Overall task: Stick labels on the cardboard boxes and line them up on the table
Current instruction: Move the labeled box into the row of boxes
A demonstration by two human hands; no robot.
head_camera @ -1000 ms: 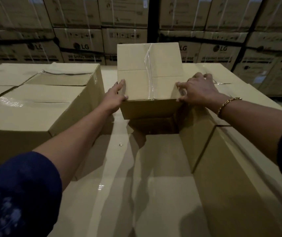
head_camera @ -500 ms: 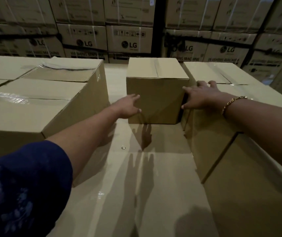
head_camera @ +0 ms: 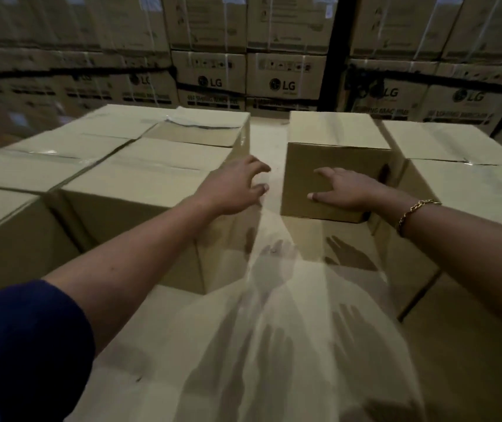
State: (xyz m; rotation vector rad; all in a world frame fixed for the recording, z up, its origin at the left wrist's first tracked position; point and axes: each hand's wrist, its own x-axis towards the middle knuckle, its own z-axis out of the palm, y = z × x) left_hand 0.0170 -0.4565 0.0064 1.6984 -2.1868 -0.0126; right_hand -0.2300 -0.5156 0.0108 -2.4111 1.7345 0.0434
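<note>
A small taped cardboard box [head_camera: 332, 132] stands on the pale table [head_camera: 274, 345], close against the row of boxes at the right [head_camera: 462, 184]. My right hand [head_camera: 347, 190] lies flat with spread fingers against the near face of the small box. My left hand [head_camera: 237, 187] hovers open, fingers apart, in the gap between that box and the large box on the left [head_camera: 140, 184]; it holds nothing. No label shows on any box top or face.
Several large taped boxes fill the left side [head_camera: 61, 147] and the right side of the table. Behind them rises a wall of stacked LG cartons [head_camera: 283, 77]. A narrow strip of table runs between the two rows toward me.
The small box was held up in both hands a second ago; now it stands on the table beside the right row. My left hand has come off it and my right has moved to its front face.
</note>
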